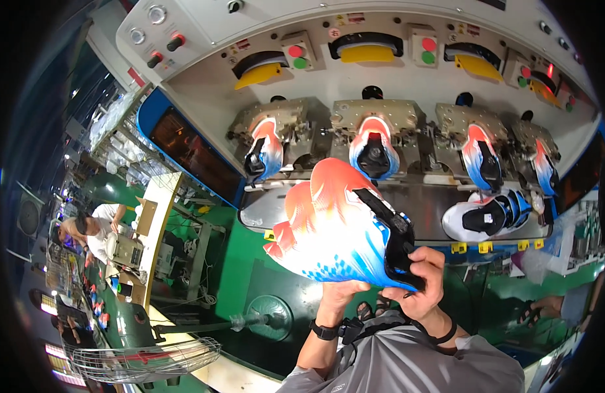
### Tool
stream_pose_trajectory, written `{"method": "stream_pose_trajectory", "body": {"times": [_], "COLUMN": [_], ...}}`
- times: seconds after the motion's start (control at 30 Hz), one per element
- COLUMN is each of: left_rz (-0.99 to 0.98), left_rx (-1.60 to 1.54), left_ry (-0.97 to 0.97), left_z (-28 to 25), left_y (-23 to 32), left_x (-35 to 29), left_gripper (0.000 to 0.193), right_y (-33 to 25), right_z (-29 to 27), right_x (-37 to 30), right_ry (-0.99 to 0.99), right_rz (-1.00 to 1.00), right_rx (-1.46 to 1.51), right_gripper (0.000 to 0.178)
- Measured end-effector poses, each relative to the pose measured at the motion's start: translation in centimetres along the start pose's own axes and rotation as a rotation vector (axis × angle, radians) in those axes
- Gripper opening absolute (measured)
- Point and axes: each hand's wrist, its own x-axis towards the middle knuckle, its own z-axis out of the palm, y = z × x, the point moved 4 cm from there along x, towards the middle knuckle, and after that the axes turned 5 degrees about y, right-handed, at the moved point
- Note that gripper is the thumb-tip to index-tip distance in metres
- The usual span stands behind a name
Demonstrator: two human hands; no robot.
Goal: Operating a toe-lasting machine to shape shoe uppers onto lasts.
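Note:
Up in front of me is a shoe upper (361,242), coral red at one end, white in the middle and blue toward its black collar. Its white part is glaringly bright. Coral flaps stick out at its left side. My right hand (428,278) grips the black collar, with the thumb and fingers bent round the edge. From below, my left hand (345,289) holds the blue side; most of its fingers are hidden behind the upper. Beyond it, similar uppers sit at the machine's metal stations, among them a middle one (373,157) and a left one (264,154).
A white and blue shoe (489,216) lies on the machine's metal shelf (420,223). Red and green buttons (296,57) and yellow guards (368,54) line the machine. A caged fan (145,359) stands at lower left. A person (99,229) works farther left; another's legs show at right.

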Motion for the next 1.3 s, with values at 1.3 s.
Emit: {"method": "stream_pose_trajectory", "body": {"times": [1.3], "left_rz": [0.340], "left_rx": [-0.361], "left_ry": [0.037], "left_z": [-23.6], "left_y": [22.0], "left_x": [15.2], "left_gripper": [0.080], "right_y": [27.7], "right_z": [45.5], "right_x": [29.1], "right_ry": [-0.258], "right_rz": [-0.542], "right_rx": [-0.783], "right_gripper": [0.030]}}
